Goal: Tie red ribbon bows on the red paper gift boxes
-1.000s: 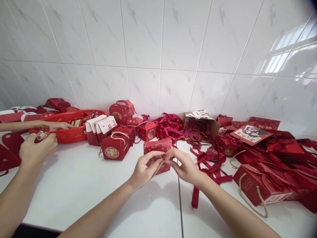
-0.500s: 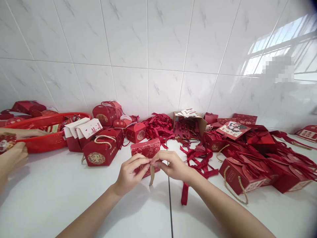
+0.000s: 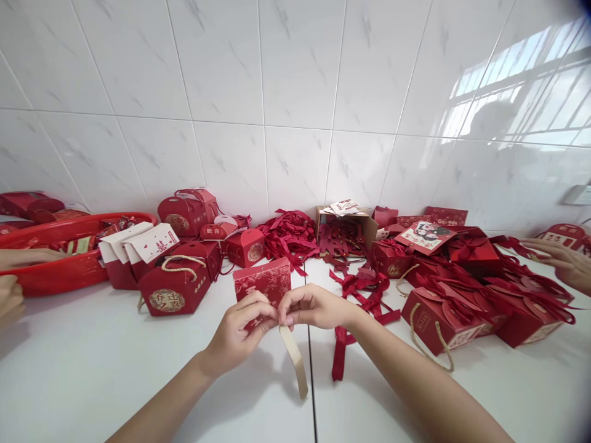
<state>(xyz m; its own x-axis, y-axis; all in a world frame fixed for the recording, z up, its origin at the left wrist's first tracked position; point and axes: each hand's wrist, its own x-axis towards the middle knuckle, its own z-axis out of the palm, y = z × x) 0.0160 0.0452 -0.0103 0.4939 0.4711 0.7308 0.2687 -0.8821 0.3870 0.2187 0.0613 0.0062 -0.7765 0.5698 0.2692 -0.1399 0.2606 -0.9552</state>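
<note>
A red gift box (image 3: pixel 263 280) with a pale floral print stands upright on the white table in front of me. Against its front, my left hand (image 3: pixel 242 327) is closed in a pinch, its fingertips at the upper end of a beige strap (image 3: pixel 295 363). My right hand (image 3: pixel 316 307) pinches the same end, fingertips meeting those of the left. The strap hangs below the fingers in a slight curve. The hands cover the lower part of the box and hide where the strap joins it.
Rope-handled red boxes (image 3: pixel 178 283) and white-topped boxes (image 3: pixel 148 249) stand left, beside a red basin (image 3: pixel 60 277). Red ribbons (image 3: pixel 290 240) and a cardboard box (image 3: pixel 369 231) lie at the back. Ribboned boxes (image 3: pixel 443 323) crowd the right. Other people's hands (image 3: pixel 561 261) show at both sides.
More of the beige strap now hangs out below my fingers, swung toward the right. The view has turned slightly right. Another person's hand has appeared at the right edge.
</note>
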